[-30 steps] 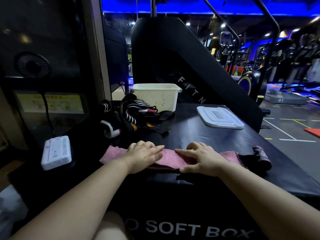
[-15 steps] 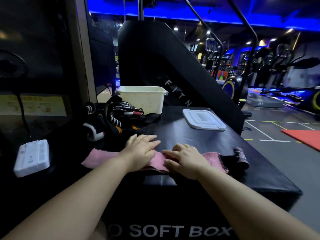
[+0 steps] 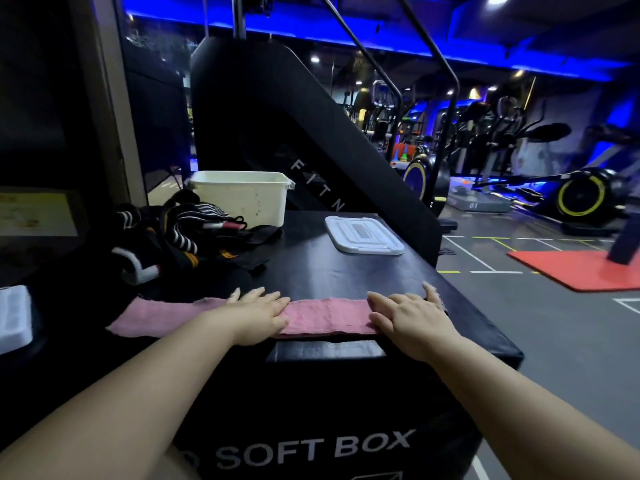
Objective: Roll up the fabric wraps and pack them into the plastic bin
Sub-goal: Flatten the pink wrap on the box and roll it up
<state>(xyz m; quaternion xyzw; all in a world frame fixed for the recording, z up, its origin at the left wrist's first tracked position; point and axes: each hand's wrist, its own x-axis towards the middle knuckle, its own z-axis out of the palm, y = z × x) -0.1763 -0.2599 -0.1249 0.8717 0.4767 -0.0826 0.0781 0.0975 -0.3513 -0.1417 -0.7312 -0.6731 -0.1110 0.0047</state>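
Left hand (image 3: 258,317) and right hand (image 3: 412,322) flatten a pink, seemingly terry wrap (image 3: 325,317).

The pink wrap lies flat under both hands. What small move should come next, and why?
Probably the right hand should fold the right end of the pink wrap over and start a roll toward the left hand: the wrap lies flat and unrolled, and both hands rest flat on it.

The right hand (image 3: 412,320) hides an end of the pink wrap (image 3: 325,315), and the left edge crops a white object (image 3: 14,317).
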